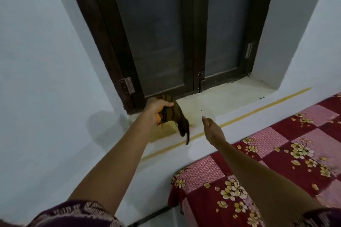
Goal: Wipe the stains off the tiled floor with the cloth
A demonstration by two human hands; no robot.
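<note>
The cloth (174,114) is gripped in the curled fingers of the left hand (156,108), its dark tail hung over the stained pale ledge (230,97) beneath a dark-framed window (186,33). The right hand (212,130) is held just beside, fingers straight and together, near a floral bedspread (276,162).

A: Where is the cloth (176,115) hanging?
B: It's hanging from the left hand (156,107) over the left end of the sill (230,95), before the window (184,33). The bed (276,156) is lying nearer, rightward.
</note>
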